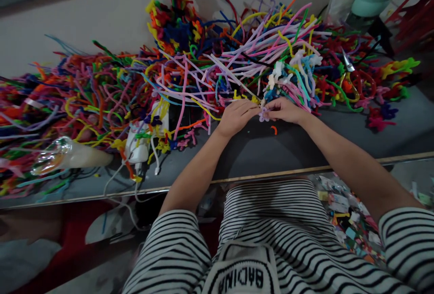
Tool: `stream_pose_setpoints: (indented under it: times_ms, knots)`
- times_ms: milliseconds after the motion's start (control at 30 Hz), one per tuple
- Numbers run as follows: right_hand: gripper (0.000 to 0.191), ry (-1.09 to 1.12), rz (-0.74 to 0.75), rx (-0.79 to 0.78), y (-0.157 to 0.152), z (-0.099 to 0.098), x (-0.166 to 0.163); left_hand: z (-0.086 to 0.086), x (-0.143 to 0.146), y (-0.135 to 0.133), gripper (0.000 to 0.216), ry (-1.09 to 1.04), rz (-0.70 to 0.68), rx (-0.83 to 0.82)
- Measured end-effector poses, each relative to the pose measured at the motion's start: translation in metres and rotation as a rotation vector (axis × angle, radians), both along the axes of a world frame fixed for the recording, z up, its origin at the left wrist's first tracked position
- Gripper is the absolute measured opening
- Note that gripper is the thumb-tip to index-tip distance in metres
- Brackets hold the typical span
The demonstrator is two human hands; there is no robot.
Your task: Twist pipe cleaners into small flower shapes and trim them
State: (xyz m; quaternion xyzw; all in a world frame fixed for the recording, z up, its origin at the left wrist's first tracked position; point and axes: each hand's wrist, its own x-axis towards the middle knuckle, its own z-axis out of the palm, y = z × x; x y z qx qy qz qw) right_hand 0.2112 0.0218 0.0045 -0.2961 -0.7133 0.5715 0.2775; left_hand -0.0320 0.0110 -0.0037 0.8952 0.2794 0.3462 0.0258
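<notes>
A small light-purple pipe-cleaner flower [263,114] sits between my two hands, over the near part of the grey table [298,149]. My right hand [286,110] pinches it between thumb and fingers from the right. My left hand [238,115] is closed at the flower's left side, its fingertips meeting the same piece; its thumb is hidden. Just behind my fingers lies a cluster of white, blue and pink pipe-cleaner shapes [280,75]. A short orange scrap [274,130] rests on the table below my right hand.
A heap of coloured pipe cleaners [98,91] covers the back and left of the table. Scissors [347,77] with yellow and red handles lie at the right. A white charger [138,149] with cables and a roll in clear wrap [74,155] are at the left. Scraps [352,221] litter the floor.
</notes>
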Motion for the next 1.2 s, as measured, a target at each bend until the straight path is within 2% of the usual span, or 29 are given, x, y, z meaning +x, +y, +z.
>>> stream_pose_setpoints:
  times_ms: [100, 300, 433, 533, 633, 733, 800, 900, 1000, 1200]
  knots:
    - [0.038, 0.001, 0.024, -0.001, 0.001, 0.000, 0.001, 0.002, 0.002, -0.001, 0.026, 0.027, -0.033, -0.007]
    - [0.039, -0.011, 0.032, 0.027, 0.002, 0.000, 0.001, 0.002, 0.007, 0.000, 0.035, 0.083, -0.002, -0.040]
    - [0.041, -0.007, -0.076, 0.070, -0.001, -0.003, -0.005, -0.001, 0.012, -0.001, 0.033, 0.106, 0.053, -0.014]
    - [0.038, -0.046, -0.234, 0.195, -0.008, -0.003, -0.011, -0.003, 0.020, -0.006, 0.025, 0.021, 0.154, -0.048]
    - [0.030, -0.134, -0.382, 0.383, -0.016, 0.001, -0.017, -0.007, 0.028, -0.010, 0.021, -0.179, 0.278, -0.233]
    - [0.032, -0.172, -0.453, 0.490, -0.020, 0.004, -0.019, -0.011, 0.032, -0.007, 0.028, -0.437, 0.271, -0.607]
    - [0.035, -0.170, -0.473, 0.482, -0.020, 0.002, -0.019, -0.013, 0.030, -0.003, 0.034, -0.582, 0.180, -0.826]
    - [0.039, -0.125, -0.447, 0.412, -0.015, -0.003, -0.017, -0.013, 0.025, 0.002, 0.041, -0.667, 0.062, -0.959]
    - [0.044, -0.078, -0.395, 0.347, -0.012, -0.010, -0.016, -0.012, 0.023, 0.002, 0.049, -0.692, 0.023, -0.974]
    - [0.044, 0.010, -0.335, 0.228, -0.009, -0.015, -0.016, -0.014, 0.026, 0.001, 0.060, -0.684, 0.028, -0.918]
